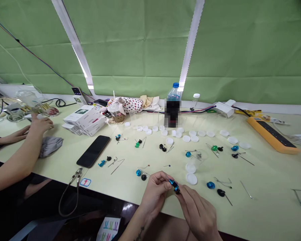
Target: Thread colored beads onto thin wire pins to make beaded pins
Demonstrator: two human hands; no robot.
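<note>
Lower middle of the frame: left hand and right hand close together at the near table edge, fingers of both pinched on a small blue-and-black part held between them. To their right, blue disc and black disc lie near each other; white lid just above right hand. Left of center, dark phone flat on tabletop. Far left, another person's hand, white boxes nearby. Right side, orange power strip.

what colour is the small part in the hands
The small part is blue and black, in the head view.
</note>
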